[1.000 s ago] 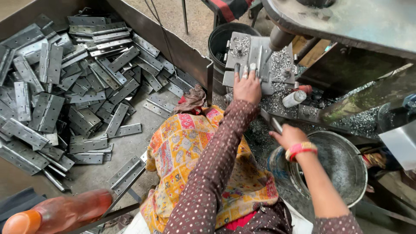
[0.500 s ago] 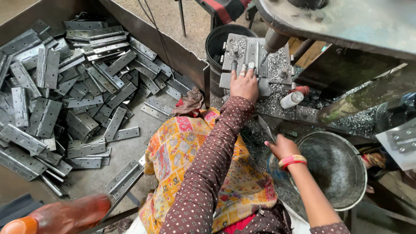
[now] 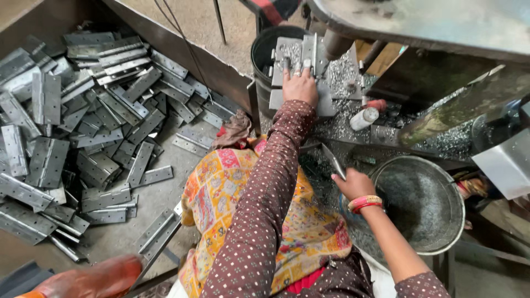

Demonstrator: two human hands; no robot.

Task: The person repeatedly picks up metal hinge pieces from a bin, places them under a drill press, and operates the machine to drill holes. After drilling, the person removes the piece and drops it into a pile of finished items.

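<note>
**Hands at the press: hinge held flat, pin pinched**

Head view. The left hand [image 3: 300, 85] lies palm down on a hinge [image 3: 298, 74] that rests on the machine bed [image 3: 353, 118], under the round ram [image 3: 333, 44]. Its fingers are extended, close together, and pressed flat on the hinge plate; the fingertips reach its far edge. Metal chips [image 3: 342, 72] cover the bed around the hinge.

The right hand [image 3: 353, 185] sits nearer the body, just beside the rim of a metal bowl [image 3: 422, 204]. Its thumb and fingers pinch the lower end of a thin pin [image 3: 334, 161], which points up and away, tilted left. Red and yellow bangles [image 3: 365, 203] circle the wrist.

A white bottle [image 3: 364, 118] lies on the bed, right of the hinge. A black bucket [image 3: 268, 52] stands left of the bed. A pile of hinges [image 3: 83, 127] fills the floor at far left.
</note>
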